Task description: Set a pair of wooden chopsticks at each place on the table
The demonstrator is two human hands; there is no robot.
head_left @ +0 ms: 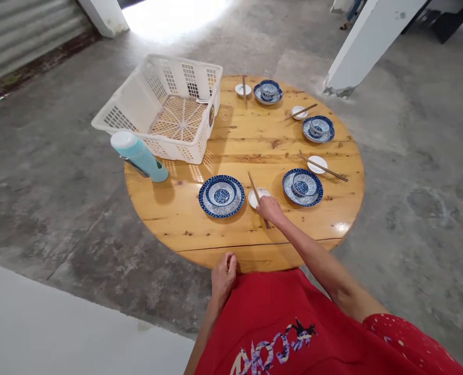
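My right hand is closed on a pair of brown chopsticks, which lie slantwise across a small white dish. Left of that dish, a blue-and-white bowl sits on a patterned blue plate. Another such bowl rests on its plate to the right of my hand. My left hand is curled shut at the near table edge, with nothing visible in it.
Along the round wooden table are several more place settings. A white plastic basket stands at the back left, a few small white pieces inside. Beside it is a light-blue bottle-shaped holder. A white pillar rises behind.
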